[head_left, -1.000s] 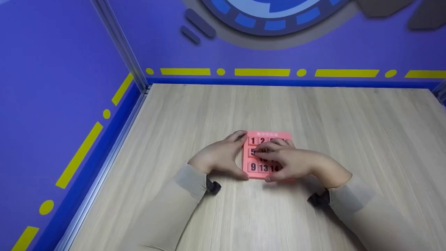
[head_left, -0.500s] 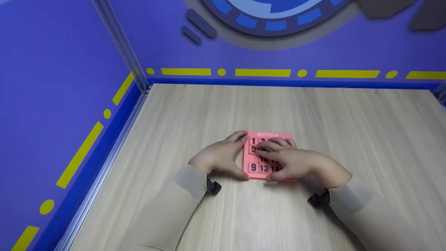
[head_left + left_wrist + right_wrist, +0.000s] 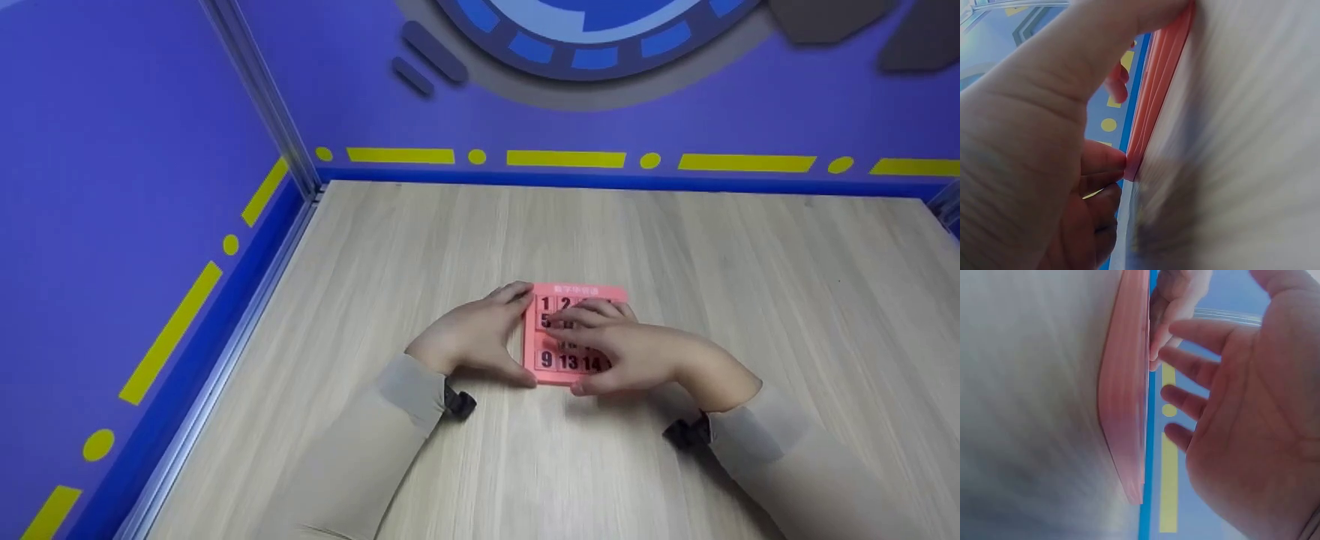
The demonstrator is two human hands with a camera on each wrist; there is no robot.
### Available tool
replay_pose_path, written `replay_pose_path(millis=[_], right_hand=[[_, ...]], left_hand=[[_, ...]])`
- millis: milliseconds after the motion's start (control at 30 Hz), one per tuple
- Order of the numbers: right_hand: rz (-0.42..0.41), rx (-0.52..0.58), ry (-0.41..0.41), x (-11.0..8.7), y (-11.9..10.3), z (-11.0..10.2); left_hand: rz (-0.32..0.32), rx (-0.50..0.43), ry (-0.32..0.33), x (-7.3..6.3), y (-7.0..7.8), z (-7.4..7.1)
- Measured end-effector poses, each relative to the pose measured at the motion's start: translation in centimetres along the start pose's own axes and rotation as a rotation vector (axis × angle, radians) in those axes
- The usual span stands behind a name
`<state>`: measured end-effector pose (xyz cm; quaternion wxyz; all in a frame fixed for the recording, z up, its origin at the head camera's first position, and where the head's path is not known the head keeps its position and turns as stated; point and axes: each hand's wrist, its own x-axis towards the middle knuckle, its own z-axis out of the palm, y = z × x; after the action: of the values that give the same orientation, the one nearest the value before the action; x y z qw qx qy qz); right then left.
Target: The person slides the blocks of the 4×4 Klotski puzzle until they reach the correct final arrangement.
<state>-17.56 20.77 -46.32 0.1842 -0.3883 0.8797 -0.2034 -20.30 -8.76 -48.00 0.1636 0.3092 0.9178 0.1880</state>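
Observation:
A pink number sliding puzzle [image 3: 611, 291] lies flat on the wooden table. My left hand [image 3: 480, 334] grips its left side, thumb at the near corner and fingers at the far corner; the left wrist view shows the pink side wall [image 3: 1154, 95] between them. Over the tiles reaches my right hand [image 3: 637, 349], fingers extended and thumb near the front edge. Its fingertips [image 3: 1171, 391] are close above the puzzle's face in the right wrist view. Tile 5 [image 3: 545, 321] sits under tile 1, with a gap below it and tile 9 [image 3: 546, 360] at the bottom left. The right hand hides several tiles.
The light wooden table [image 3: 420, 247] spreads around the puzzle. Blue panels [image 3: 480, 120] with yellow marks stand behind it and at the left, joined by a metal corner post [image 3: 259, 97]. Both sleeved forearms come in from the near edge.
Tile 5 has slid away from me towards tile 1, leaving a gap above tile 9. The right fingers have since shifted slightly towards me over the gap. The left hand stays in place.

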Motion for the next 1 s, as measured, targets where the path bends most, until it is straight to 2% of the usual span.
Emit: replay_pose_path(millis=[467, 667, 1000], right_hand=[[-0.119, -0.035, -0.035, -0.4, -1.8, 0.0], [-0.119, -0.048, -0.075, -0.3, -2.2, 0.0], [-0.085, -0.066, -0.079, -0.5, -1.9, 0.0]], left_hand=[[0.001, -0.016, 0.015, 0.0, -0.2, 0.0], [0.001, -0.032, 0.013, 0.0, -0.3, 0.0], [0.007, -0.031, 0.009, 0.1, -0.3, -0.1]])
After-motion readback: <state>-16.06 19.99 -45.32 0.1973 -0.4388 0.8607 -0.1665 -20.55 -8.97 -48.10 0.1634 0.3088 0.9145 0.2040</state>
